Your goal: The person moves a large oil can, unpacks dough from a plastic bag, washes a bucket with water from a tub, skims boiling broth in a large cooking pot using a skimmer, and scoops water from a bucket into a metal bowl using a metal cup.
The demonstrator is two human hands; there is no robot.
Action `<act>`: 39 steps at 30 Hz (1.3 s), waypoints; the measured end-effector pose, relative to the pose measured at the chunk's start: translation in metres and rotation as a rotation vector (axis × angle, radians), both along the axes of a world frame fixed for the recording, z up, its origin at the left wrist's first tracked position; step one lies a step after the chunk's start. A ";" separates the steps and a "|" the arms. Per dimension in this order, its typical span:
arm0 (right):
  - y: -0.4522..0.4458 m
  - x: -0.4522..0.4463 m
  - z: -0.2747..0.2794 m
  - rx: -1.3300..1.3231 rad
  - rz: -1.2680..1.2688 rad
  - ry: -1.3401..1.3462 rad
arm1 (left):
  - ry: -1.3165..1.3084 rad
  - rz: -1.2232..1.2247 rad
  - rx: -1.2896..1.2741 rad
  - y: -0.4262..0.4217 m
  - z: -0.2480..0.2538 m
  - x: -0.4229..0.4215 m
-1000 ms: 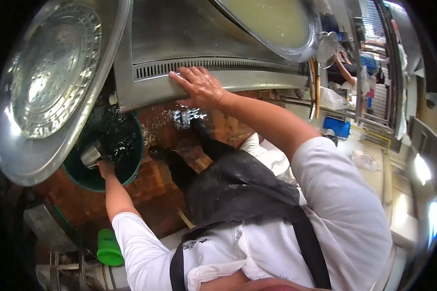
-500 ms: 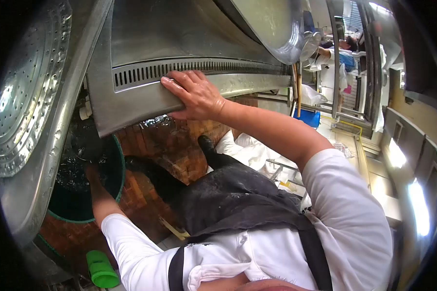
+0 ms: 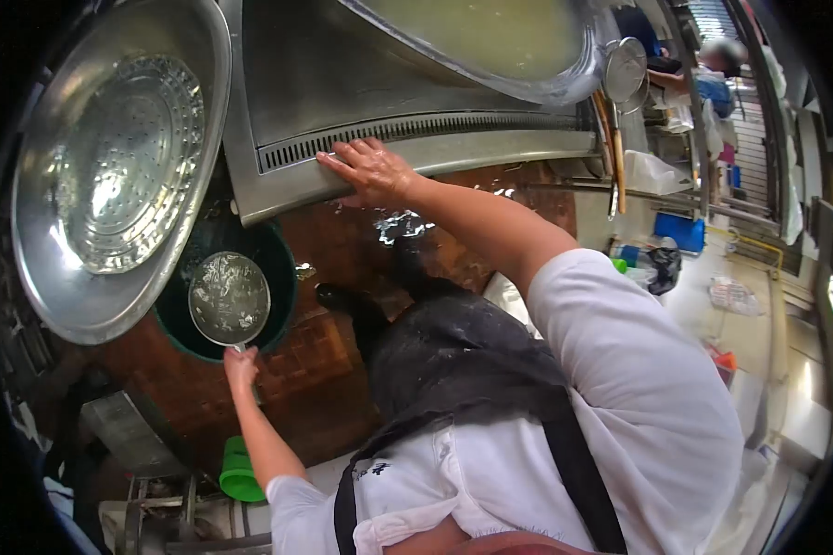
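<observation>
Currently I'm seeing left hand, fingers curled, gripping seemingly full, unemptied scoop over tub, frame left; right hand, fingers spread, resting on counter, upper centre.

The steel counter and perforated pan show a commercial kitchen.

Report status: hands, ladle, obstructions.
Left hand gripping ladle. Ladle over tub. Right hand on counter edge. Basin hides part of tub.

Head-worn feed | I look forward and down | left hand, right hand near | worktop ahead
</observation>
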State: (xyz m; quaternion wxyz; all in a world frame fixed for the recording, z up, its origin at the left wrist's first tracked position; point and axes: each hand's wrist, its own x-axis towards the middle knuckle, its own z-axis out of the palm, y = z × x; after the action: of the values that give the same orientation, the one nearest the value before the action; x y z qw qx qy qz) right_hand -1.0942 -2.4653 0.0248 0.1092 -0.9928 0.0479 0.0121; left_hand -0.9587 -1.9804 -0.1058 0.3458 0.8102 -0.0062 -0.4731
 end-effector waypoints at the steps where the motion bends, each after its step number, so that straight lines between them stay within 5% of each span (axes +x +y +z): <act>1: 0.000 -0.002 0.002 0.008 -0.007 0.012 | -0.024 0.002 -0.022 0.003 0.020 -0.011; 12: -0.002 -0.021 -0.008 0.145 -0.075 -0.083 | -0.074 0.206 -0.218 -0.079 0.251 -0.118; 18: -0.015 -0.120 0.056 0.424 -0.186 -0.276 | -0.175 0.009 -0.300 -0.185 0.350 -0.125; 23: -0.053 -0.228 0.057 0.459 -0.348 -0.285 | -0.342 -0.160 -0.250 -0.296 0.412 -0.116; 29: -0.110 -0.358 -0.006 0.705 -0.890 -0.167 | -0.480 -0.335 -0.184 -0.431 0.450 -0.117; 32: -0.156 -0.418 -0.085 0.640 -1.256 -0.133 | -0.471 -0.420 -0.121 -0.485 0.442 -0.095; 35: -0.194 -0.456 -0.108 0.667 -1.554 0.040 | -0.471 -0.447 -0.079 -0.528 0.440 -0.098; 39: -0.240 -0.477 -0.208 0.539 -1.361 0.227 | -0.537 -0.564 0.042 -0.576 0.435 -0.111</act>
State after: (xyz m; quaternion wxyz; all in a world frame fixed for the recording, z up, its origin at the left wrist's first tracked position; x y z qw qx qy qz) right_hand -1.5712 -2.7048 -0.1832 0.3269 -0.6751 0.6590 0.0555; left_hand -1.0694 -2.5563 0.3296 0.1717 0.8786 -0.3093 -0.3209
